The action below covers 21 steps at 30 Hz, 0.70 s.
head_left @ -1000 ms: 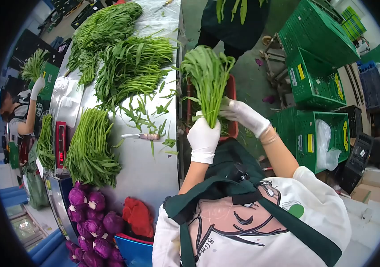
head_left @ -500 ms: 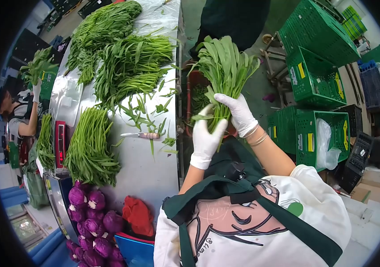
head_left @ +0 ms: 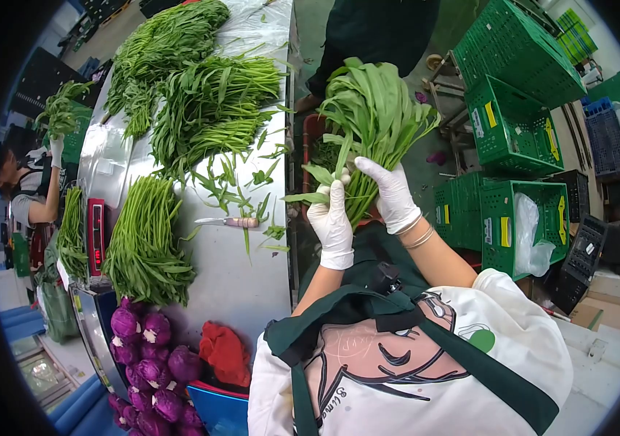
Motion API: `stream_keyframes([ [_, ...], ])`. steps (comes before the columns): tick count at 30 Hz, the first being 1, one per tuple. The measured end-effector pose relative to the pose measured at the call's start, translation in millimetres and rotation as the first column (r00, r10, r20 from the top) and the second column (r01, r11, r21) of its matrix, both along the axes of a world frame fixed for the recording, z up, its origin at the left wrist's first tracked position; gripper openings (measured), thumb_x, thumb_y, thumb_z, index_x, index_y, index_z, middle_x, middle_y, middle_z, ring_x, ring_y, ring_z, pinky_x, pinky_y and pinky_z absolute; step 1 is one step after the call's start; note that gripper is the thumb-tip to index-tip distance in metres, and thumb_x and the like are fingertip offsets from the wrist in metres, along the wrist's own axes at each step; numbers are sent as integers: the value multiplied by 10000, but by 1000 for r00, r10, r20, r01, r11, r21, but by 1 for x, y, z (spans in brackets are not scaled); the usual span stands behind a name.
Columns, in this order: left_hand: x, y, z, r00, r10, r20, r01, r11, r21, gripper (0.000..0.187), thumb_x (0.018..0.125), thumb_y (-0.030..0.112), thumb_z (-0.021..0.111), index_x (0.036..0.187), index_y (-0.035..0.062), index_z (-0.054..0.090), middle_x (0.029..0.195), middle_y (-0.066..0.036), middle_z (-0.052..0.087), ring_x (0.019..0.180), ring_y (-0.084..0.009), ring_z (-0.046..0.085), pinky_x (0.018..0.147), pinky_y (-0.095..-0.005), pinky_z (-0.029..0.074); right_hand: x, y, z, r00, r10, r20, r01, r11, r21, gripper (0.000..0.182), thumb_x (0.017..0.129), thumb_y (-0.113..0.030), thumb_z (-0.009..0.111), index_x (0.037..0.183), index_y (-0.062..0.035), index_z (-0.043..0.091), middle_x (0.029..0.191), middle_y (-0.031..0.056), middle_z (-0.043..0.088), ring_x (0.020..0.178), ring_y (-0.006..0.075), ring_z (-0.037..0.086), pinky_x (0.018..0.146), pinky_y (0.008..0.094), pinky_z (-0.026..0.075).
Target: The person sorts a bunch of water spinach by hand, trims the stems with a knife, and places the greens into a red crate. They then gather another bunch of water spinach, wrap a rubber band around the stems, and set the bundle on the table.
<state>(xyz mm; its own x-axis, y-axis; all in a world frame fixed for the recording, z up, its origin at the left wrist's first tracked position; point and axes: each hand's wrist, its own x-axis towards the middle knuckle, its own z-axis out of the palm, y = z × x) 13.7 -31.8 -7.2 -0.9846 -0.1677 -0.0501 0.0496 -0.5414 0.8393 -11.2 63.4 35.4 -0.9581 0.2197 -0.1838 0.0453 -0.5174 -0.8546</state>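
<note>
In the head view my right hand (head_left: 395,198), in a white glove, is closed round the stems of a leafy bunch of water spinach (head_left: 375,109). Its leaves point away from me. My left hand (head_left: 333,227), also gloved, pinches a leafy water spinach sprig (head_left: 317,190) at the bunch's left side, near the stem ends. On the metal table (head_left: 241,269) to the left lies a knife (head_left: 228,221) with a wooden handle, among loose leaves (head_left: 230,190).
Piles of greens (head_left: 208,109), a stem-up bundle (head_left: 143,240), purple cabbages (head_left: 151,370) and a red scale (head_left: 96,236) occupy the table. A red bin (head_left: 313,138) stands below the bunch. Green crates (head_left: 517,127) are stacked right. A co-worker (head_left: 30,189) holds greens at far left; another person (head_left: 382,36) stands ahead.
My left hand has turned and come slightly nearer me, now pinching a sprig that sticks out leftward. The bunch in my right hand has tilted a little rightward, its leaves spreading.
</note>
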Motion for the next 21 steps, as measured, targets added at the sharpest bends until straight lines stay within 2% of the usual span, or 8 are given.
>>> stream_keyframes([
  [3,-1,-6,-4,999,-37,3,33,871,-490,227,970,179,500,1074,-7,577,1057,-68,594,942,-130,525,842,-285,415,-6,14,-7,996,91,-21,-91,995,-33,274,799,-101,690,1040,-15,591,883,51,652,834,129,614,802,284,486],
  [4,-5,-12,-14,984,-83,-159,-76,613,-786,212,962,142,474,1086,-23,526,1066,-118,548,934,-215,522,831,-324,412,-7,15,-5,998,47,-33,-49,996,-69,234,804,-86,676,1010,-14,593,850,45,642,786,131,616,770,287,496],
  [7,-9,-21,-25,899,-260,-352,-222,423,-879,201,895,71,509,1067,-31,522,1024,-161,527,905,-315,519,819,-369,418,-9,20,4,997,-16,-77,18,999,30,176,816,-80,656,968,-25,588,835,54,636,748,149,619,743,302,515],
  [13,-8,-48,-93,962,-273,-32,3,126,-992,160,774,57,562,928,13,557,925,-160,541,883,-368,528,766,-437,446,-18,44,9,984,-66,-166,71,997,27,117,861,-130,618,837,-18,592,771,45,592,757,164,605,747,321,516],
  [15,-10,-57,-107,917,-332,222,245,27,-969,217,845,209,559,949,19,576,954,-169,573,910,-377,556,771,-452,464,-19,51,20,988,-9,-151,-6,995,-99,113,874,-128,601,828,-26,587,793,46,592,777,170,602,762,330,519],
  [18,-28,-74,-103,740,-225,634,531,-383,-756,810,725,665,600,1151,-22,550,1131,-233,589,1033,-344,588,872,-438,471,-18,57,24,989,44,-144,-60,992,-111,110,879,-127,594,837,-26,591,820,48,601,801,176,609,794,346,526],
  [20,-41,-87,-65,744,-159,649,576,-339,-743,954,690,648,647,1295,-56,426,1047,-250,625,966,-366,618,833,-428,495,-14,58,27,990,61,-124,-81,983,-166,98,868,-113,611,898,-20,597,817,57,618,794,189,630,783,351,536],
  [21,-44,-92,-47,887,-184,423,382,-219,-898,854,731,591,641,1287,-29,452,1012,-241,637,935,-372,628,793,-432,505,-12,58,29,991,72,-114,-93,976,-196,112,862,-106,620,928,-17,601,815,62,626,791,196,641,778,354,540],
])
